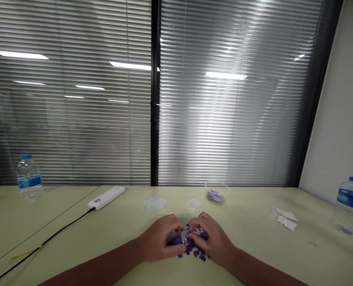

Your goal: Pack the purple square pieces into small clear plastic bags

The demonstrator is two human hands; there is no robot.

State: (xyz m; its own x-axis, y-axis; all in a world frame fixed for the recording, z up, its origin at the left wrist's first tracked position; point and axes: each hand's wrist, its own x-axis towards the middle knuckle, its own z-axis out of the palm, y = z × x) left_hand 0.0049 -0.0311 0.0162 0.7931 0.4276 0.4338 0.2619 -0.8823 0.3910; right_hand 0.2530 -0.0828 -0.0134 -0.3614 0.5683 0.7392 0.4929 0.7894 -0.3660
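Close together over the table, my left hand (161, 240) and my right hand (213, 240) curl around a small clear plastic bag (185, 237). Purple pieces fill the part of the bag inside my left hand, whose thumb and fingers pinch it. The right thumb and fingertips close at the bag's other side; my fingers partly cover that edge. Loose small purple pieces (196, 253), flat with notched outlines, lie scattered on the tabletop beneath and between both hands. Some more are hidden under the right palm.
Behind the hands lie flat clear plastic bags (154, 202) and a round clear tub (217, 187) with lilac pieces. A white power bank (106, 198) trails a black cable (66, 226). Torn white packaging (286, 219) and water bottles (29, 178) stand or lie toward the sides.
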